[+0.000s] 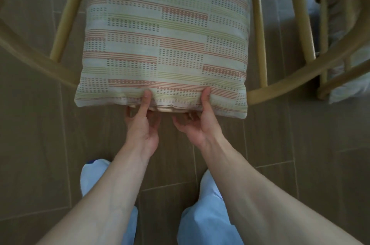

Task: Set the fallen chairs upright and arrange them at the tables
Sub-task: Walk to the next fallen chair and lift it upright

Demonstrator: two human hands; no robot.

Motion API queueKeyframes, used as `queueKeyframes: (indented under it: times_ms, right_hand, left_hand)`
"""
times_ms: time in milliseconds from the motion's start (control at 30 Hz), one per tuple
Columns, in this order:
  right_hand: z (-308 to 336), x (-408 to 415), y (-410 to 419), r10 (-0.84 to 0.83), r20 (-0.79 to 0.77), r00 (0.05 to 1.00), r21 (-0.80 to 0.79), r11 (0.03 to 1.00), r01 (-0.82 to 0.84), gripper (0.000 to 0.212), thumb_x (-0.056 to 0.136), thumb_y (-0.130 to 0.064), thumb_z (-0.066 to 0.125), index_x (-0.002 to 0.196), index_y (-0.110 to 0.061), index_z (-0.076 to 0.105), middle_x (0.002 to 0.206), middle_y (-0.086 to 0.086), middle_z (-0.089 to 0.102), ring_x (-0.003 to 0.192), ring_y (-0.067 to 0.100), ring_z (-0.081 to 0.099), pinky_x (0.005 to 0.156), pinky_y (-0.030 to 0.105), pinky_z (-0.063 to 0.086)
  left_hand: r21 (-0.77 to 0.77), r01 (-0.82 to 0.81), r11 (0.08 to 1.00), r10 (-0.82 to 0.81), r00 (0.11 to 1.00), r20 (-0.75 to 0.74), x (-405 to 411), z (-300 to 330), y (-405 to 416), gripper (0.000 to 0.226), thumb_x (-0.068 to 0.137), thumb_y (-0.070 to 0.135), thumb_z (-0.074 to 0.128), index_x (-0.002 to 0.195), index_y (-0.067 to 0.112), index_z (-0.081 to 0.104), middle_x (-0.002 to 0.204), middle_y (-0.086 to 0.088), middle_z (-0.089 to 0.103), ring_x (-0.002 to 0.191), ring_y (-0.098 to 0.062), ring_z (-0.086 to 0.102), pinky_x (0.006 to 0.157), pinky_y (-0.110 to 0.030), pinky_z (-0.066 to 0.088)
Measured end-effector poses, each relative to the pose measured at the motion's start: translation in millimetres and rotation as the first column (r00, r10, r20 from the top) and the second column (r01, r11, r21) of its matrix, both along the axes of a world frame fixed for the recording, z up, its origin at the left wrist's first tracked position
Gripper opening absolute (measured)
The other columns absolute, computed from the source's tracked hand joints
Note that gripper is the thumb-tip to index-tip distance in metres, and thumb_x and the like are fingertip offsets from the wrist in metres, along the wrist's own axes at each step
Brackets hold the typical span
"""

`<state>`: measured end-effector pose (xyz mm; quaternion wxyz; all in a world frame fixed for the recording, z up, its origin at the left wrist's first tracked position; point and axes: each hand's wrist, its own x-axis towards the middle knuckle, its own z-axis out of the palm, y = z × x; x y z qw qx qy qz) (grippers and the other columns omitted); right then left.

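This chair (66, 14) stands up now. The left hand (143, 124) and right hand (197, 124) pinch its cushion (164, 34). I think it needs moving to a tabletop.

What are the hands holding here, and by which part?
Both the left hand and right hand pinch the striped cushion along its near edge, thumbs on top, fingers underneath.

No readable text, labels or numbers, only woven dashes and stripes on the cushion (164, 38)
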<state>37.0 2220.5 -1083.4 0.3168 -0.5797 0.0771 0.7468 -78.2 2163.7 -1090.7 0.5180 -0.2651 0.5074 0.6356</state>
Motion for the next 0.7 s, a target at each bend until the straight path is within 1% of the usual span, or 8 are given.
queueKeyframes:
  times_ms: [133, 233, 333, 400, 467, 533, 600, 700]
  right_hand:
    - [76.2, 12.7, 8.7, 0.038, 0.142, 0.989, -0.067, 0.997, -0.029, 0.079, 0.067, -0.063, 0.081, 0.130, -0.020, 0.060, 0.114, 0.003, 0.076, 0.106, 0.023, 0.068, 0.094, 0.050, 0.051]
    - [142.0, 27.4, 18.1, 0.066, 0.211, 0.975, -0.100, 0.994, -0.046, 0.079, 0.068, -0.065, 0.080, 0.131, -0.021, 0.059, 0.112, 0.002, 0.076, 0.100, 0.023, 0.070, 0.073, 0.042, 0.053]
    - [217.7, 42.9, 34.0, 0.107, 0.271, 0.957, -0.143, 0.987, -0.070, 0.082, 0.067, -0.064, 0.083, 0.131, -0.020, 0.055, 0.111, 0.005, 0.074, 0.096, 0.027, 0.070, 0.067, 0.041, 0.052]
    - [258.4, 47.3, 43.9, 0.132, 0.306, 0.943, -0.166, 0.983, -0.084, 0.086, 0.065, -0.065, 0.084, 0.132, -0.020, 0.052, 0.109, 0.006, 0.072, 0.095, 0.027, 0.068, 0.065, 0.041, 0.052]
    - [302.1, 47.2, 57.9, 0.161, 0.346, 0.925, -0.163, 0.981, -0.109, 0.089, 0.065, -0.065, 0.084, 0.134, -0.019, 0.051, 0.113, 0.006, 0.071, 0.097, 0.027, 0.066, 0.068, 0.041, 0.053]
    - [346.6, 44.4, 75.8, 0.171, 0.393, 0.903, -0.171, 0.979, -0.111, 0.088, 0.064, -0.064, 0.085, 0.130, -0.017, 0.052, 0.114, 0.005, 0.070, 0.099, 0.026, 0.066, 0.082, 0.043, 0.057]
    - [382.7, 40.0, 91.1, 0.184, 0.454, 0.872, -0.174, 0.978, -0.115, 0.082, 0.064, -0.062, 0.087, 0.121, -0.016, 0.051, 0.108, 0.003, 0.069, 0.097, 0.025, 0.067, 0.095, 0.046, 0.057]
    - [434.2, 35.3, 126.7, 0.186, 0.499, 0.847, -0.124, 0.982, -0.143, 0.080, 0.065, -0.058, 0.088, 0.122, -0.016, 0.051, 0.099, -0.001, 0.065, 0.096, 0.023, 0.064, 0.092, 0.041, 0.057]
  left_hand:
    - [-0.058, 0.054, 0.997, -0.054, 0.999, 0.005, 20.5, 79.0, 10.1, 0.079, 0.068, 0.032, 0.082, 0.141, 0.019, 0.053, 0.128, -0.004, 0.070, 0.121, -0.020, 0.065, 0.106, -0.039, 0.049]
    - [-0.127, 0.080, 0.989, -0.076, 0.997, 0.031, 40.2, 143.7, 17.2, 0.072, 0.070, 0.032, 0.083, 0.136, 0.017, 0.058, 0.124, -0.004, 0.072, 0.118, -0.021, 0.067, 0.105, -0.039, 0.050]
    - [-0.209, 0.082, 0.974, -0.071, 0.995, 0.063, 55.7, 214.7, 32.0, 0.067, 0.074, 0.031, 0.085, 0.133, 0.016, 0.058, 0.123, -0.005, 0.072, 0.116, -0.024, 0.067, 0.102, -0.043, 0.052]
    - [-0.255, 0.090, 0.963, -0.078, 0.995, 0.058, 60.3, 256.0, 41.5, 0.067, 0.072, 0.035, 0.086, 0.130, 0.017, 0.058, 0.121, -0.006, 0.072, 0.112, -0.025, 0.068, 0.092, -0.043, 0.056]
    - [-0.279, 0.107, 0.954, -0.094, 0.994, 0.060, 61.8, 301.3, 54.3, 0.070, 0.069, 0.043, 0.087, 0.127, 0.017, 0.057, 0.117, -0.005, 0.072, 0.105, -0.024, 0.068, 0.075, -0.038, 0.058]
    - [-0.328, 0.139, 0.934, -0.134, 0.990, 0.036, 62.6, 351.0, 71.5, 0.075, 0.065, 0.052, 0.087, 0.124, 0.017, 0.056, 0.114, -0.005, 0.070, 0.099, -0.023, 0.067, 0.063, -0.036, 0.055]
    - [-0.400, 0.145, 0.905, -0.153, 0.988, 0.013, 60.9, 392.8, 87.3, 0.073, 0.061, 0.056, 0.087, 0.115, 0.017, 0.057, 0.113, -0.007, 0.068, 0.099, -0.027, 0.067, 0.068, -0.038, 0.058]
    - [-0.407, 0.119, 0.906, -0.135, 0.991, -0.010, 52.9, 450.9, 124.8, 0.067, 0.061, 0.050, 0.090, 0.106, 0.015, 0.055, 0.116, -0.011, 0.067, 0.100, -0.031, 0.067, 0.065, -0.043, 0.062]
